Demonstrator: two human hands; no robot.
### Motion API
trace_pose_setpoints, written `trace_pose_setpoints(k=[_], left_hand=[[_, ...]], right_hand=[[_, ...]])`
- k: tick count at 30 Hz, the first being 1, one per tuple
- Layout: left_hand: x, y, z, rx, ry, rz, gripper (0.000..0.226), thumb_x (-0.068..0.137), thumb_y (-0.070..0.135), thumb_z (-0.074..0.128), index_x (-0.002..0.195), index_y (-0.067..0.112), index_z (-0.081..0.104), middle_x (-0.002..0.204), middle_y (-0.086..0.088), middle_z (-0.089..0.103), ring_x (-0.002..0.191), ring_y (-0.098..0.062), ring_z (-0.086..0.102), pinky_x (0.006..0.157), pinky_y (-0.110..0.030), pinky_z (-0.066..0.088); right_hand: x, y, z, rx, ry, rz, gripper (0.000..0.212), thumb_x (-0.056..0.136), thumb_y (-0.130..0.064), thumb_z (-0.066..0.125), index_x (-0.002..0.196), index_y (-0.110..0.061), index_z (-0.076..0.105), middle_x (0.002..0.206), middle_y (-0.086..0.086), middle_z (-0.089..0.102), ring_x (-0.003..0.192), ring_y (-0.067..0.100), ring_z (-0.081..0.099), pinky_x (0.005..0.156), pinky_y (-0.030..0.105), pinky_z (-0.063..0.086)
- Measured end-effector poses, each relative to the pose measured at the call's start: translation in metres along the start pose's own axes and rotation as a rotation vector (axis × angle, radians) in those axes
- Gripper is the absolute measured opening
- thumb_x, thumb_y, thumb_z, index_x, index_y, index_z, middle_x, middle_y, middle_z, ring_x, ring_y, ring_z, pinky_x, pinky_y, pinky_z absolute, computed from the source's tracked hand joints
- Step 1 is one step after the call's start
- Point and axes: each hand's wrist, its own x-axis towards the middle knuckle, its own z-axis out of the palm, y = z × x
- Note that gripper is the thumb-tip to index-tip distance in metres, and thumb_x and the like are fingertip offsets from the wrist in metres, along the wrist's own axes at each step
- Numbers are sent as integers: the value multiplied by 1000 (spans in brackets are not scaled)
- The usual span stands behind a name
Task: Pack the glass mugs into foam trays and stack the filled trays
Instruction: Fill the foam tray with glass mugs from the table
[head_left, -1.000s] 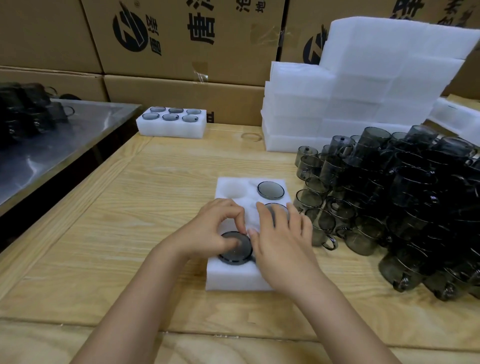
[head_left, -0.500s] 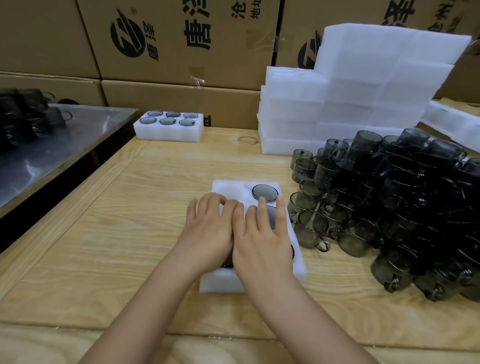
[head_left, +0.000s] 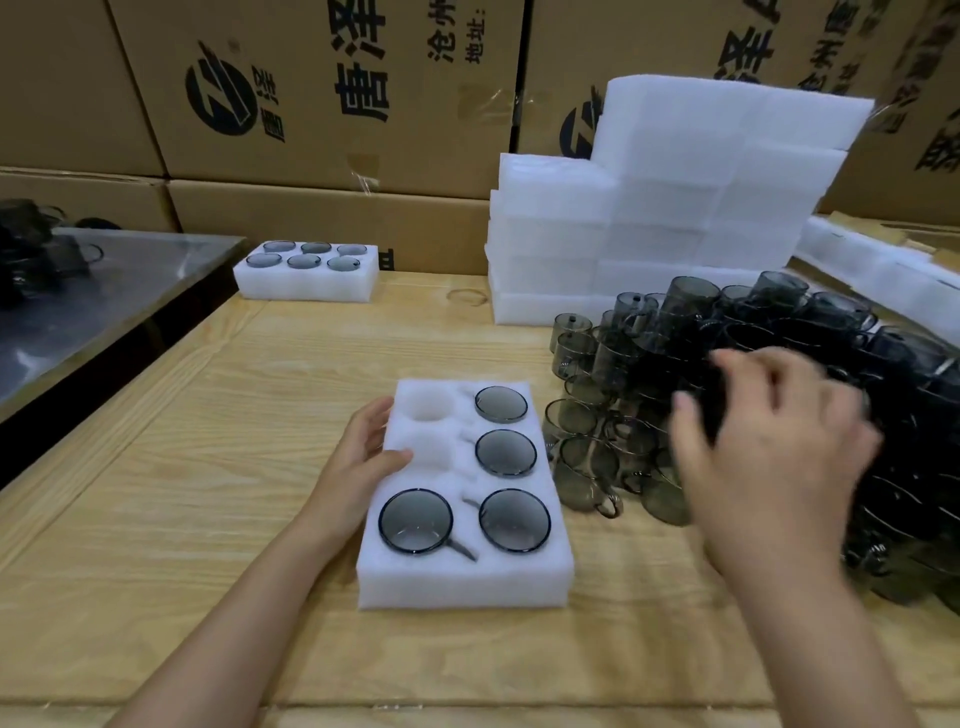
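The blurred right hand (head_left: 769, 447) hides part of the mug pile (head_left: 779, 395), its grip unclear, while the left hand (head_left: 358, 457) rests open against the foam tray (head_left: 462, 577).

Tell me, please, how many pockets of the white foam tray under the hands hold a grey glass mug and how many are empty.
Pockets of the white foam tray holding a grey glass mug: 4
Empty pockets: 2
Total pockets: 6
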Motion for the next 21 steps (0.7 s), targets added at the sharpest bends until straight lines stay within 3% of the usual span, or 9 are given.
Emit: trace_pose_setpoints(k=[3,7,13,21], left_hand=[[2,-3,-1,12,10,-3,55,67,17,61,118,35,52,126,12,58,120,-10,54,93,-32,44],[2,-3,-1,-5,9,-2,55,67,17,61,118,34,52,124,14,59,118,-9,55,89,-29,45],[1,-1,1,-14,14,9,58,67,17,61,122,29,50,126,11,57,117,-10,56,83,-25,46],[2,-2,0,-29,19,9,55,67,17,60,120,29,52,123,13,59,115,-10,57,82,-24,47]], right_hand=[[24,34,0,-157,-187,134,47,84,-33,66,122,-7,57,128,24,42,111,43,35,88,52,30],[32,48,10,-304,-373,95,47,88,-40,59,129,-18,53,136,19,36,118,36,27,93,46,25],[36,50,18,-274,-364,53,32,90,-33,58,118,-18,59,123,15,51,112,34,36,87,41,20],[34,39,10,-154,-356,34,25,88,-32,62,109,-19,63,118,11,53,113,32,39,87,39,18]])
